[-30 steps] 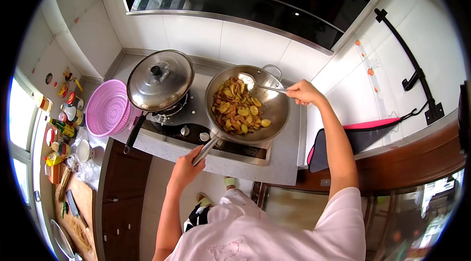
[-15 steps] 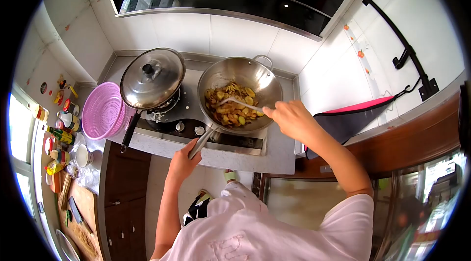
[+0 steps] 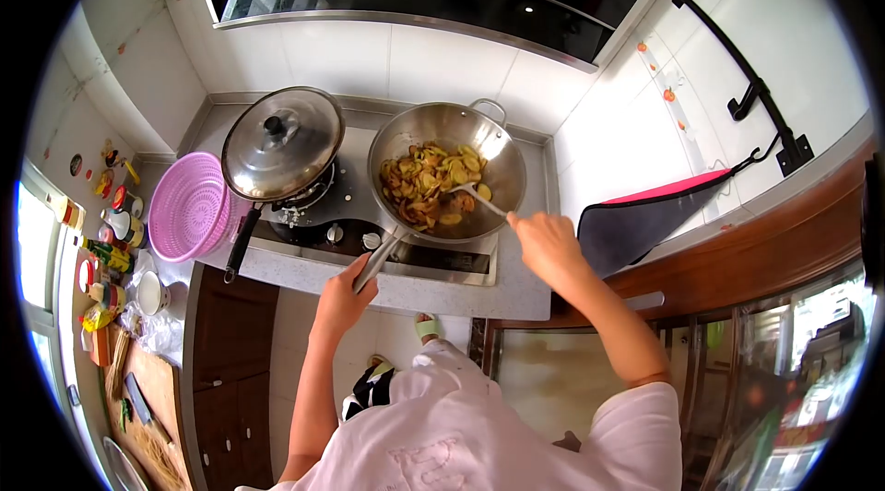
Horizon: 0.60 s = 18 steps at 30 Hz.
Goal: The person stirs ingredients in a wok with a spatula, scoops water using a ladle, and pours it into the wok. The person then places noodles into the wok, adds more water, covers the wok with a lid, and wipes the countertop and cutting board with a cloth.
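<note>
A steel wok point(image 3: 502, 154) rests over the right burner, with browned, sliced food point(image 3: 429, 179) heaped in its left and middle part. My left hand point(image 3: 346, 297) is wrapped round the wok's long metal handle point(image 3: 378, 260) at the front. In my right hand point(image 3: 546, 247), at the wok's right front rim, is the handle of a spatula point(image 3: 489, 201). The spatula's head lies at the right edge of the slices, partly among them. My right fingers are closed round the end of its handle.
Left of the wok stands a lidded pan point(image 3: 283, 145), its black handle point(image 3: 242, 247) jutting over the counter's front edge. Beside it sits a pink basket point(image 3: 191, 205). A knife point(image 3: 138, 399) lies on a cutting board point(image 3: 152, 366) at lower left. A dark cloth point(image 3: 636, 219) hangs at right.
My right hand has moved down and slightly right, drawing the spatula's head from the left of the slices to their right side. The slices have shifted. My left hand still grips the wok handle.
</note>
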Available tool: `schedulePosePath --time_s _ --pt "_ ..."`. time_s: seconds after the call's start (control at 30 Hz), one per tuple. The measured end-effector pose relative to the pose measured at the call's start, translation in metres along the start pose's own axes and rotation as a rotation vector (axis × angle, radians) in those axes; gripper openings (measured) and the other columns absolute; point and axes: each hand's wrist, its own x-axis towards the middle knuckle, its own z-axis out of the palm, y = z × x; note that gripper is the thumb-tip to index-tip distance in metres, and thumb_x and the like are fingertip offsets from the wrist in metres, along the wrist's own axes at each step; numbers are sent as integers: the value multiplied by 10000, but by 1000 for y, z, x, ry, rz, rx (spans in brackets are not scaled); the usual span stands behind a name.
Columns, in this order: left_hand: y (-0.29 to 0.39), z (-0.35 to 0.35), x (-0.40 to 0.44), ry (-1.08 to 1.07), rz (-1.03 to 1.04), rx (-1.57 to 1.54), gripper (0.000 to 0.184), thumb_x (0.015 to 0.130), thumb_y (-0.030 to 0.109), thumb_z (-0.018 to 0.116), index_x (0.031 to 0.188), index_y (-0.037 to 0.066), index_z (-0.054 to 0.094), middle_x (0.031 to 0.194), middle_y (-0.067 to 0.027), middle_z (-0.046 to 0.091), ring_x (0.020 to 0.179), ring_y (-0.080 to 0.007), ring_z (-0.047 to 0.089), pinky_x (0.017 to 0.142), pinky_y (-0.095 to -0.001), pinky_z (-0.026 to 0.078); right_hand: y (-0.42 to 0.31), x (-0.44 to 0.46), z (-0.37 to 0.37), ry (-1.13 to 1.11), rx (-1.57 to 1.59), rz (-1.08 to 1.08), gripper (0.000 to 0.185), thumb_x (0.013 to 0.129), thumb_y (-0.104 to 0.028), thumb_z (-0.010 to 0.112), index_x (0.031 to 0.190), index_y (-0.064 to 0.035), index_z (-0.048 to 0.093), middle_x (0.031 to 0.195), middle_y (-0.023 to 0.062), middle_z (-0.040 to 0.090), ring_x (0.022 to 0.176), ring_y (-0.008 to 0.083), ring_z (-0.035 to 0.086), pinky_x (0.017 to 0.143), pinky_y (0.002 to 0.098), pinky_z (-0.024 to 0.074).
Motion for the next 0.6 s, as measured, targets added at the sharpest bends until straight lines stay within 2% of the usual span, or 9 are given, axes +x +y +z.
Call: schedulePosePath --time_s 0.03,0.17,0.27,0.3,0.43,0.6 --pt "1 -1 0 -9 -3 -7 508 877 198 668 1373 113 602 882 -206 708 773 -325 701 750 -370 540 4 3 0 60 12 25 204 834 1 611 1009 9 716 705 170 673 692 347 700 593 442 537" --pt "-4 1 -1 26 -1 -18 509 877 197 676 1372 107 602 900 -205 713 778 -327 700 759 -371 541 8 -5 -48 -141 -13 33 278 811 1 620 1063 -34 732 735 166 685 728 347 701 646 439 545" --pt "-4 2 -1 41 14 -19 507 875 200 683 1366 104 606 910 -204 716 792 -329 705 767 -371 543 0 -15 -80 -302 54 27 389 807 -33 644 1186 -68 721 781 197 695 792 365 697 712 451 537" --pt "-4 2 -1 46 18 -20 506 875 202 685 1365 104 607 911 -204 716 796 -329 706 769 -372 544 -4 -17 -80 -304 58 -31 359 823 -72 655 1176 -68 719 771 201 695 781 373 695 701 464 539" --pt "-7 4 0 52 15 -10 504 873 201 686 1363 107 610 921 -208 717 809 -335 712 771 -374 545 -29 -2 -55 -307 121 -132 305 836 -79 652 1130 -21 708 778 221 689 742 396 693 675 497 546" --pt "3 1 -1 31 -24 -7 502 873 193 684 1363 115 613 877 -186 713 756 -286 704 753 -357 544 -47 58 -26 -211 328 -9 222 904 -146 631 1036 17 704 867 245 707 844 421 702 773 513 552"
